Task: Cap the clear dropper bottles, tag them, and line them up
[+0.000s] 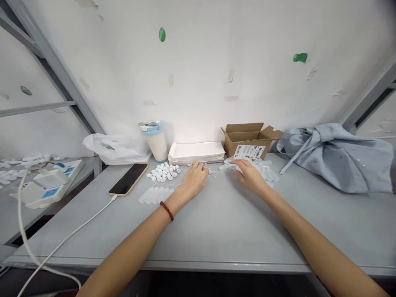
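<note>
My left hand (195,180) is closed, its fingertips down at a small heap of thin white bits (212,173). What it pinches, if anything, is hidden. My right hand (250,175) has thumb and fingers together on a translucent, elongated plastic piece (227,166). More such translucent pieces (269,173) lie behind and beside this hand. To the left of my left hand is a pile of small white caps (163,172). A row of flat translucent pieces with thin tails (156,194) lies in front of the caps.
A stack of white paper (198,152) is at the back, between a blue-lidded cup (157,144) and an open cardboard box (247,142). A phone (129,179) with a white cable (77,233) lies left. A plastic bag (116,149) and grey-blue cloth (337,159) flank these on the grey table (229,235).
</note>
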`<action>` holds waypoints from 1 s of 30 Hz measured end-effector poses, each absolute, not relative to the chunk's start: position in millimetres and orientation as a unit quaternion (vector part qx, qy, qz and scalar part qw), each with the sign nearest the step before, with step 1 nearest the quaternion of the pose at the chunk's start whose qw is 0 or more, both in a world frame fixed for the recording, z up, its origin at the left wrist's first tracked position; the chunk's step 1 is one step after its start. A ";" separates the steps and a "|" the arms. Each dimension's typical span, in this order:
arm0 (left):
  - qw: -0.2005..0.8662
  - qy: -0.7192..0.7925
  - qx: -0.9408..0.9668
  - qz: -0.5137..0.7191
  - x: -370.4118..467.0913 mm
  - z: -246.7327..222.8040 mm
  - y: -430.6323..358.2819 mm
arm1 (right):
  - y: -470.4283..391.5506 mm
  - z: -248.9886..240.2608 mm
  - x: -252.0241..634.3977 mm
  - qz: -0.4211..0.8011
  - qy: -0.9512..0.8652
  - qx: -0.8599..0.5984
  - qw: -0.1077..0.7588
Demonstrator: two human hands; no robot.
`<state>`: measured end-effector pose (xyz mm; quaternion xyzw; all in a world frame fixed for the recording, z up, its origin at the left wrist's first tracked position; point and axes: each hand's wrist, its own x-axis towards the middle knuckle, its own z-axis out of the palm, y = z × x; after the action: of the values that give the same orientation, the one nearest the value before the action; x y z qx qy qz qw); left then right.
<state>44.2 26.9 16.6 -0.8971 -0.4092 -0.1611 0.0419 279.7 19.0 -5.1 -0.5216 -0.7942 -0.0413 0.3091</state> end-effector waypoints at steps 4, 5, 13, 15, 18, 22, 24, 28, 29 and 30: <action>0.045 -0.409 -0.896 -0.169 43.9 14.0 28.3 | 23.4 -10.8 265.1 -0.090 -0.833 -0.514 0.183; 0.040 -0.412 -0.892 -0.179 42.9 14.5 28.8 | 23.9 -11.9 261.7 -0.099 -0.838 -0.512 0.157; -0.109 -0.460 -0.811 -0.346 26.6 22.2 33.1 | 24.4 -15.4 261.1 -0.120 -0.832 -0.526 0.131; -0.148 -0.466 -0.787 -0.376 23.5 25.0 33.4 | 24.3 -14.4 262.1 -0.123 -0.821 -0.541 0.133; -0.239 -0.473 -0.735 -0.424 21.7 29.5 32.8 | 23.5 -12.3 261.6 -0.126 -0.813 -0.555 0.125; -0.385 -0.469 -0.637 -0.476 20.5 34.8 29.9 | 22.6 -9.9 261.7 -0.117 -0.820 -0.548 0.119; -0.447 -0.464 -0.583 -0.494 18.6 36.7 27.9 | 22.5 -9.0 262.2 -0.101 -0.829 -0.537 0.115; -0.507 -0.440 -0.530 -0.519 14.5 38.1 24.7 | 20.5 -7.6 261.3 -0.081 -0.838 -0.526 0.124; -0.500 -0.441 -0.532 -0.522 14.4 38.0 23.9 | 19.1 -7.2 260.5 -0.075 -0.838 -0.524 0.135; -0.485 -0.446 -0.541 -0.524 14.9 37.9 22.8 | 17.2 -6.6 259.4 -0.064 -0.838 -0.520 0.153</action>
<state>14.9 22.8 37.9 -0.5407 -0.4455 -0.5237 -0.4847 259.4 17.2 -6.6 -0.5202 -0.8379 -0.0641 0.1525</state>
